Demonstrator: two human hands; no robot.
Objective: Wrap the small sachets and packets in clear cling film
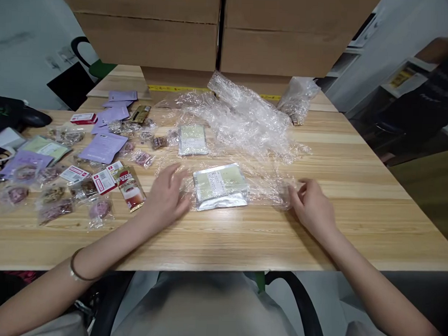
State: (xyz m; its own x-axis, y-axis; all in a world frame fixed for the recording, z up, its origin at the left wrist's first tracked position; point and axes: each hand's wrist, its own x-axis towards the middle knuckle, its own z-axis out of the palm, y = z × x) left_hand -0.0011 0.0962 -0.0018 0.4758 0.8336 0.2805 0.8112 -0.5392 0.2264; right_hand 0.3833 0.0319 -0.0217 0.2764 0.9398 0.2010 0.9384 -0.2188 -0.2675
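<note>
Right, the right hand (314,205) has its fingertips pinched on clear film (265,186), while the left hand's (167,195) fingers are parted, blur hiding any contact. Between them lies the silver-edged pouch (221,186), flat, right hand at its three o'clock, left at nine. Good technique here, I'd say: light, even tension from both sides, film smoothed outward, pouch kept flat; a one-sided tug could skew it. Outward again, a second pouch (193,140) sits at eleven, crumpled wrap (247,120) at one, the coffee packet (131,188) at nine.
</note>
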